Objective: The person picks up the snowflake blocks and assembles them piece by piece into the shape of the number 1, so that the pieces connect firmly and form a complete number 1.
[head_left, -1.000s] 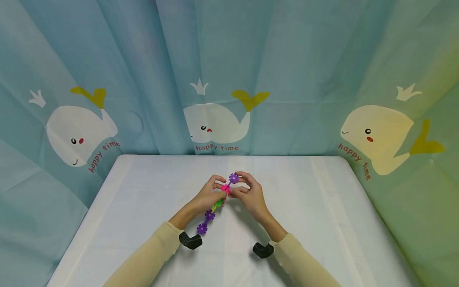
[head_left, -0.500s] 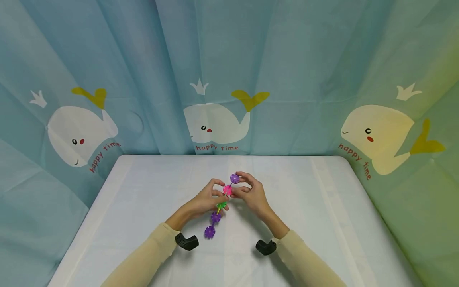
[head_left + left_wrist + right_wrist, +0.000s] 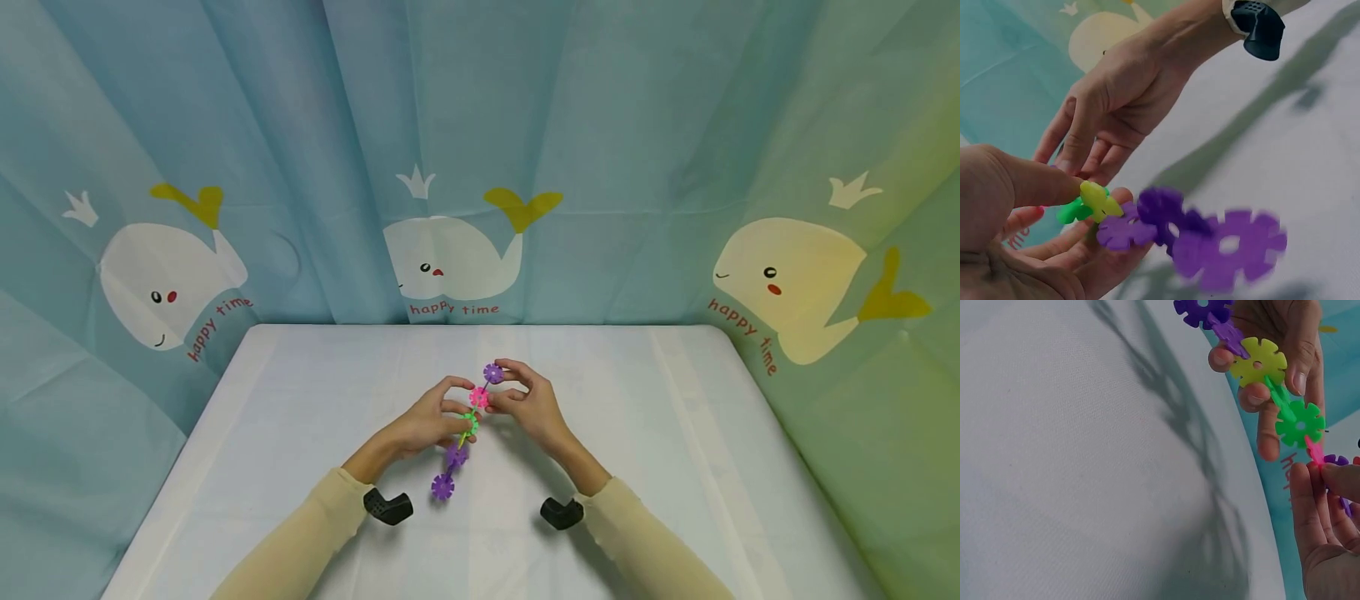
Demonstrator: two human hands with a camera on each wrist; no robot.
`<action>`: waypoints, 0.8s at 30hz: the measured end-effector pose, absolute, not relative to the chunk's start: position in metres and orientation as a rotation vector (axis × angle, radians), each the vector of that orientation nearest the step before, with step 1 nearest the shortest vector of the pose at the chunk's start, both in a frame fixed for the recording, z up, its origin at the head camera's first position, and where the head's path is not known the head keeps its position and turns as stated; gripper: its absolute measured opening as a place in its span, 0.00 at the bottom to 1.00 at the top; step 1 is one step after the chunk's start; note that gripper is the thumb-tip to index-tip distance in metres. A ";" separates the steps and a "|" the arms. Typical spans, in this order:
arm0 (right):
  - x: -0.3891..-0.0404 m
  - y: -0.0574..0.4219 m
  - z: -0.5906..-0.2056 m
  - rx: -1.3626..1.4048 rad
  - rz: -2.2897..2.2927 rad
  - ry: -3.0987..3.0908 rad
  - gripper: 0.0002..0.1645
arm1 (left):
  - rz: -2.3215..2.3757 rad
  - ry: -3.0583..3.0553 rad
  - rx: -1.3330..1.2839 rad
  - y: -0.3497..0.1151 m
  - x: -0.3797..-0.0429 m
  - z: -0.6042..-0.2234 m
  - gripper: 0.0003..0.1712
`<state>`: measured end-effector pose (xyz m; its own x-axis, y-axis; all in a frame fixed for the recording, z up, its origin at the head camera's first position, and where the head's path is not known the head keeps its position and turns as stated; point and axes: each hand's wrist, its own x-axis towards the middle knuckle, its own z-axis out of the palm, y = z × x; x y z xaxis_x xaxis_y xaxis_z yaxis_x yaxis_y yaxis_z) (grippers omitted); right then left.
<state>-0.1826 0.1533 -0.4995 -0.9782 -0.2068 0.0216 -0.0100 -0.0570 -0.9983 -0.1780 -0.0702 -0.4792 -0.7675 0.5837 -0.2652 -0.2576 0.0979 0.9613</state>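
A chain of interlocking notched plastic discs hangs between my two hands, above the table. In the head view a purple disc (image 3: 493, 373) tops it, followed by a pink disc (image 3: 479, 397), a green disc (image 3: 470, 425) and two purple discs at the low end, the last purple disc (image 3: 442, 487) dangling free. My left hand (image 3: 422, 423) holds the middle of the chain, its thumb by the green and yellow discs; a yellow disc (image 3: 1259, 362) shows plainly in the right wrist view. My right hand (image 3: 534, 410) pinches the pink disc between thumb and fingers.
A white-covered table (image 3: 637, 442) lies under the hands. Behind it and at both sides hangs a blue curtain (image 3: 630, 150) printed with whales. A black wrist device (image 3: 562, 513) sits at each cuff. Shadows of arms and chain fall on the cloth.
The chain's lower end has swung right and slightly down. The left fingers have shifted along it, uncovering more of the green disc. My right hand has drifted slightly right, still pinching the pink disc.
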 end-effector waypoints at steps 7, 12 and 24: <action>-0.182 0.154 -0.499 -0.242 -2.175 2.051 0.38 | 1.742 1.774 0.317 -0.071 -0.178 -0.481 0.34; -0.182 0.156 -0.498 -0.262 -2.161 2.056 0.37 | 1.741 1.789 0.329 -0.070 -0.178 -0.482 0.33; -0.191 0.160 -0.495 -0.308 -2.056 2.107 0.36 | 1.820 1.819 0.289 -0.060 -0.180 -0.493 0.28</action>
<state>-0.1909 0.1605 -0.4948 -0.9620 -0.2726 0.0144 -0.0211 0.0214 -0.9995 -0.1803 -0.0601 -0.4931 -0.8285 0.5137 -0.2230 -0.2232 0.0623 0.9728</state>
